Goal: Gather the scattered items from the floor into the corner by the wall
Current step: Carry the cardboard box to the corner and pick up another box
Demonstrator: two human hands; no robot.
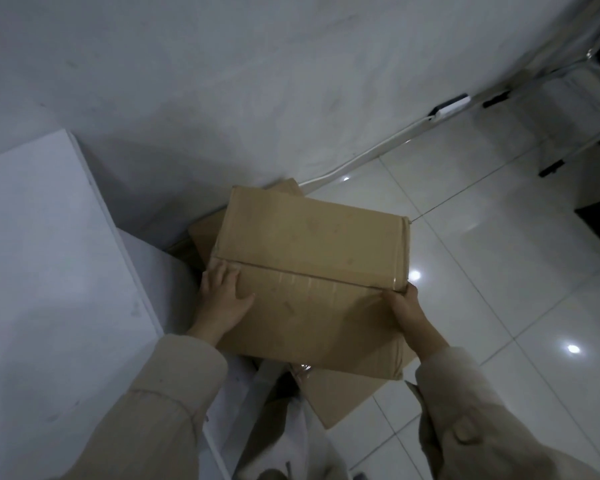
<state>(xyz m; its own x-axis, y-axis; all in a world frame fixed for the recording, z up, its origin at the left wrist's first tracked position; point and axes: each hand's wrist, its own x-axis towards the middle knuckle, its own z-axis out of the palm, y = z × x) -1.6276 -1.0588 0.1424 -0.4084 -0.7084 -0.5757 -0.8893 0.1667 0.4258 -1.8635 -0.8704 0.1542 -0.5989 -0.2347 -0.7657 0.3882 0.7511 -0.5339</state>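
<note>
Dim room with a pale grey wall (222,64) meeting glossy white floor tiles (499,271) dotted with lamp reflections, a white cabinet (49,237) at left, a white cable (378,147) along the skirting to a power strip (451,103).

Landmark: I take the white cabinet (49,254), filling my left side.
Wall: the grey wall (257,81) rises behind the cabinet and runs off to its right.
Floor: glossy white tiles (499,271) lie right of the cabinet, with ceiling lights glinting in them.
Cable: I see a white cable (378,154) along the wall's foot, far right of the cabinet, reaching a power strip (451,105).
Frame: white metal legs (568,147) stand farthest from the cabinet, top right.
</note>
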